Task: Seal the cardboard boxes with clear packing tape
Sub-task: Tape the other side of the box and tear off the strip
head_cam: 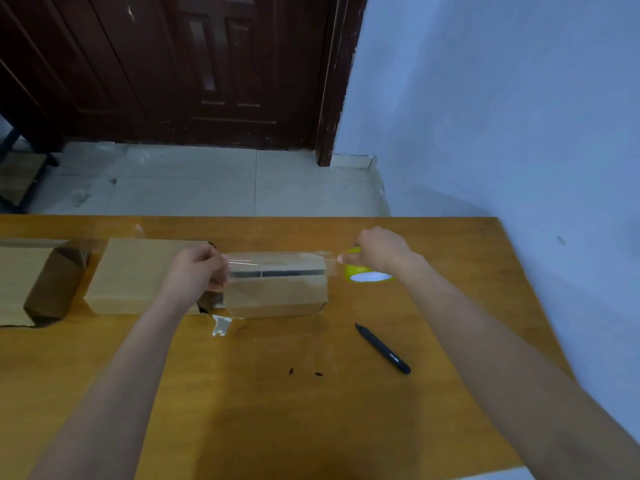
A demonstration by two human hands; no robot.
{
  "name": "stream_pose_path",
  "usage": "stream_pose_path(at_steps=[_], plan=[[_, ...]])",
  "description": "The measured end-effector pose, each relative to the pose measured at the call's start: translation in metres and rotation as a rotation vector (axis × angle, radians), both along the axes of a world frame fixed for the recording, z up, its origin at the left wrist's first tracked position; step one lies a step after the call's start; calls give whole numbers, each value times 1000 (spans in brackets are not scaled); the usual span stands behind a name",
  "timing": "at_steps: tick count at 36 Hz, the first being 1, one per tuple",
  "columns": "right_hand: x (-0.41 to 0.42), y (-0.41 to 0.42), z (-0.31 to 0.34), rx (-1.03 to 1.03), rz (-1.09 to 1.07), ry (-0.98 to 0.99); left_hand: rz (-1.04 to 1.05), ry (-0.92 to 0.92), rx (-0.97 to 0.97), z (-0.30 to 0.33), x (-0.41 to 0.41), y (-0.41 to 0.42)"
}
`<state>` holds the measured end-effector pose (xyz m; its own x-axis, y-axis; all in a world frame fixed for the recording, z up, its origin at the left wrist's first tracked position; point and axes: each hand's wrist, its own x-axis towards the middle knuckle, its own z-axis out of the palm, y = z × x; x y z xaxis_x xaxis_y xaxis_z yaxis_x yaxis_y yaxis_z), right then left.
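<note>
— On the wooden table (277, 393), what lies where?
— A small cardboard box (275, 292) sits mid-table, a bigger box (138, 275) just left.
— And the hands?
— Left hand (194, 271) pinches the clear tape (277, 259) end; right hand (381, 251) grips the yellow roll (360, 271). Whether the strip touches the lid seems unclear.
— Anything smaller?
— A black pen (382, 348), nearer.
</note>
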<state>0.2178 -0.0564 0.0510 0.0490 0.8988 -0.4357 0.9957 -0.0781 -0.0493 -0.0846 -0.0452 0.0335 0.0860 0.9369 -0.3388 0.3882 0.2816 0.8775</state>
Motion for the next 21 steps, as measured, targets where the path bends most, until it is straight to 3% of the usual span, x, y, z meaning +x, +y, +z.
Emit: stream_pose_path(at_steps=[12, 21], plan=[[-5, -5, -9, -74, -48, 32, 82, -176, -75, -29, 0, 1], [-2, -5, -17, -62, -95, 64, 42, 90, 83, -39, 10, -5]])
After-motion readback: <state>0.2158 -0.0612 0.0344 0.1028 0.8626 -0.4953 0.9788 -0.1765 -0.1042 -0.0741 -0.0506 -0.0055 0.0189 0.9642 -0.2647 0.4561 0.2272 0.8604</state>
